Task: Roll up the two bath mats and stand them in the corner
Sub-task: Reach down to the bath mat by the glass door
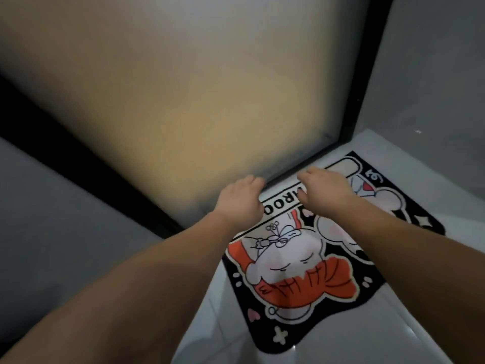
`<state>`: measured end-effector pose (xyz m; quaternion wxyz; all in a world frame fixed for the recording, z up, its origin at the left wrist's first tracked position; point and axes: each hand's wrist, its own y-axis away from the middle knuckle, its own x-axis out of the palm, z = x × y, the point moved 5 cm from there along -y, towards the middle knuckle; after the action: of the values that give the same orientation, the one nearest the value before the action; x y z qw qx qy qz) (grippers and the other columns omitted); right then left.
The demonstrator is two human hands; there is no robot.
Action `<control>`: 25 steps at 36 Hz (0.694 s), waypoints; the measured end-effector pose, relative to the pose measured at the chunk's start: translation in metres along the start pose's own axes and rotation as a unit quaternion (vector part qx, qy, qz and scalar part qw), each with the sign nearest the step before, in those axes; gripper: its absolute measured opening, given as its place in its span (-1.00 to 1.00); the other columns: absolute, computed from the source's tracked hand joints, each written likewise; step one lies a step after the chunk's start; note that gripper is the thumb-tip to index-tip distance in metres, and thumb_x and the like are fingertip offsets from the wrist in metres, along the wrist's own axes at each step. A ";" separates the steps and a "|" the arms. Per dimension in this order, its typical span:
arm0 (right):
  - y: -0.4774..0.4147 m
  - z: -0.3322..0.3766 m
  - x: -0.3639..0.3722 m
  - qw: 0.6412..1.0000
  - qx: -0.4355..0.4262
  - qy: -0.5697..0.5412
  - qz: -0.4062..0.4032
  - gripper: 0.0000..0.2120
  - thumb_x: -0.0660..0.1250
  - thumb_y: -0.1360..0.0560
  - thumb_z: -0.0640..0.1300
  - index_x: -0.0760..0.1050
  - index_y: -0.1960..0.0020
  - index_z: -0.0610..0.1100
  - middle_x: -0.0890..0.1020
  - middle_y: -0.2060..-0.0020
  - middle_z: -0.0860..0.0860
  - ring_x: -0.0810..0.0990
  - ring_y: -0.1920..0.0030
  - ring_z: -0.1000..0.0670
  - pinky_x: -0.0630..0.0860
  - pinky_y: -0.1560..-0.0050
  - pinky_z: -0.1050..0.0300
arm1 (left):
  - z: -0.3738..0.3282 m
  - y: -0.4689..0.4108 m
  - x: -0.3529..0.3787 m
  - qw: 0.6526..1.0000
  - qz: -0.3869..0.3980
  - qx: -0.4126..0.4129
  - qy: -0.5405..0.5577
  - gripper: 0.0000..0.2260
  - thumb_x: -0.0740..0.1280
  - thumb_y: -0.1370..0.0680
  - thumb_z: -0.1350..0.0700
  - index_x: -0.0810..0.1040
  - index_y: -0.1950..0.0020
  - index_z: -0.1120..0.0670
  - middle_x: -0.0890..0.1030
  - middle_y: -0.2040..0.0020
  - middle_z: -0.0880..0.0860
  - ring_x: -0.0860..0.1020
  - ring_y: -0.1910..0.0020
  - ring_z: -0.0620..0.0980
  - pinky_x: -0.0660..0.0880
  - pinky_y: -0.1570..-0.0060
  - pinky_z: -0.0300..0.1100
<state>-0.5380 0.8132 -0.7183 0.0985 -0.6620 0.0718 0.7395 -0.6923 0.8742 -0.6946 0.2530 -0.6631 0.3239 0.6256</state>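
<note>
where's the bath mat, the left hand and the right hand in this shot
bath mat (294,269), head view, on the pale cartoon face in its middle
left hand (240,203), head view, on the back of the hand
right hand (325,187), head view, on the back of the hand

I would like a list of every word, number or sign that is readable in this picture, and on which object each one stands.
"ROO": on the white banner of the bath mat, seen upside down. The left hand and right hand cover the other letters, so the whole word cannot be read.
A curly white mark in the mat's far black corner: it looks like a symbol, but it is too unclear to read.
No other text shows on the door, walls or floor.
</note>
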 end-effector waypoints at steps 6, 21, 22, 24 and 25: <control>0.001 -0.067 0.042 0.997 0.053 0.037 0.046 -0.71 0.19 -0.52 -0.04 0.44 -0.17 -0.15 0.51 -0.09 -0.14 0.53 -0.05 -0.18 0.42 0.12 0.02 | -0.032 -0.058 0.050 0.997 0.025 0.077 0.000 -0.59 0.22 -0.52 0.14 0.35 -0.37 0.08 0.44 -0.28 0.11 0.44 -0.25 0.15 0.43 -0.15 0.04; 0.123 -0.209 0.079 0.939 0.296 0.054 0.164 -0.76 0.21 -0.47 -0.08 0.46 -0.10 -0.14 0.52 -0.02 -0.11 0.54 -0.01 -0.16 0.38 0.16 0.10 | -0.148 -0.127 0.159 0.952 0.098 0.287 0.049 -0.51 0.22 -0.50 0.22 0.31 -0.43 0.06 0.43 -0.34 0.06 0.40 -0.30 0.08 0.34 -0.25 -0.07; 0.127 -0.214 0.086 0.933 0.311 0.046 0.178 -0.74 0.21 -0.47 -0.09 0.46 -0.12 -0.14 0.52 -0.02 -0.11 0.54 0.00 -0.15 0.39 0.16 0.10 | -0.150 -0.129 0.163 0.950 0.096 0.292 0.061 -0.51 0.23 -0.49 0.23 0.32 -0.43 0.07 0.44 -0.34 0.07 0.40 -0.31 0.08 0.34 -0.26 -0.08; 0.132 -0.223 0.098 0.920 0.333 0.020 0.203 -0.72 0.21 -0.48 -0.09 0.44 -0.15 -0.15 0.52 -0.03 -0.12 0.54 -0.01 -0.15 0.38 0.15 0.10 | -0.153 -0.131 0.167 0.951 0.092 0.283 0.079 -0.48 0.24 -0.49 0.26 0.30 -0.45 0.10 0.43 -0.36 0.09 0.39 -0.33 0.09 0.31 -0.29 -0.08; 0.133 -0.227 0.105 0.915 0.341 0.006 0.213 -0.72 0.21 -0.49 -0.09 0.42 -0.16 -0.17 0.52 -0.05 -0.13 0.53 -0.01 -0.15 0.38 0.14 0.09 | -0.153 -0.132 0.168 0.953 0.090 0.277 0.083 -0.47 0.24 -0.49 0.26 0.29 -0.46 0.10 0.42 -0.37 0.09 0.39 -0.33 0.09 0.31 -0.30 -0.08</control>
<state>-0.3614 0.6360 -0.8512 0.1582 -0.5612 0.4599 0.6698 -0.4906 0.8288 -0.8570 0.3415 -0.5847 0.5630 0.4738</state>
